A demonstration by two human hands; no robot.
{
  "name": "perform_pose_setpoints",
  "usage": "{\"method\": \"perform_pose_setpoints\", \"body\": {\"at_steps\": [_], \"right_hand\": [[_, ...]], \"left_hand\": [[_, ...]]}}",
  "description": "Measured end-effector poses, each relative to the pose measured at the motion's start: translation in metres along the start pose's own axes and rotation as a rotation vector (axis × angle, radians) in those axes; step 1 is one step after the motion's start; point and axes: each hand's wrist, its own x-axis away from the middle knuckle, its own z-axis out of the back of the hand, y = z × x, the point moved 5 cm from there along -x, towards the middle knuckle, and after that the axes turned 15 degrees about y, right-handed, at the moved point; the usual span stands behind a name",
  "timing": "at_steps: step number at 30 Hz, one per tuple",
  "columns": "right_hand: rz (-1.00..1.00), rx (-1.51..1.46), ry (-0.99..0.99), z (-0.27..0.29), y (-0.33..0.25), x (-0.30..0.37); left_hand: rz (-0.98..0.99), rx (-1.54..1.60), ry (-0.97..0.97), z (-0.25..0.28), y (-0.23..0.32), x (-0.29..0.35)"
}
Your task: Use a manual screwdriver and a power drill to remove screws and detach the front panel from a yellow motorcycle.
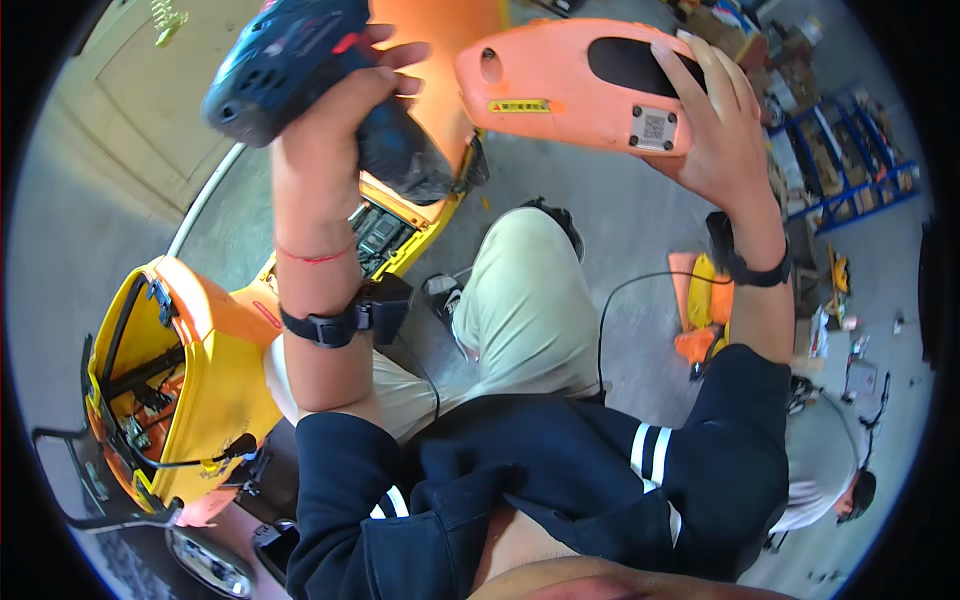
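My left hand is raised at the upper left and wrapped around a dark blue cordless drill, with some fingers sticking out past its handle. Its rear end faces left. At the upper right, my right hand grips the right end of an orange plastic cover. That cover carries a black oval patch, a small yellow label and a square printed plate. Behind the drill stands an orange and yellow vehicle body, whose open compartment shows dark parts.
Close on my left is a yellow-orange shell with exposed wiring inside. Orange and yellow parts lie on the floor to the right. Farther right stand a blue rack with boxes and another person. A thin black cable hangs near my knee.
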Motion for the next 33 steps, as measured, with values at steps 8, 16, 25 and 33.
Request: {"method": "perform_pose_setpoints", "body": {"at_steps": [8, 16, 25, 33], "right_hand": [[-0.016, -0.1, -0.147, -0.021, -0.002, 0.018], [0.056, -0.149, 0.023, -0.039, -0.022, 0.029], [0.119, -0.332, 0.075, -0.064, -0.078, 0.021], [0.199, -0.361, 0.11, -0.125, -0.147, 0.023]], "left_hand": [[0.024, -0.177, -0.007, -0.005, -0.002, -0.009], [-0.118, -0.21, 0.201, 0.025, 0.061, 0.01], [-0.233, -0.149, 0.375, 0.086, 0.112, 0.013], [-0.237, -0.085, 0.297, 0.116, 0.128, 0.008]]}}
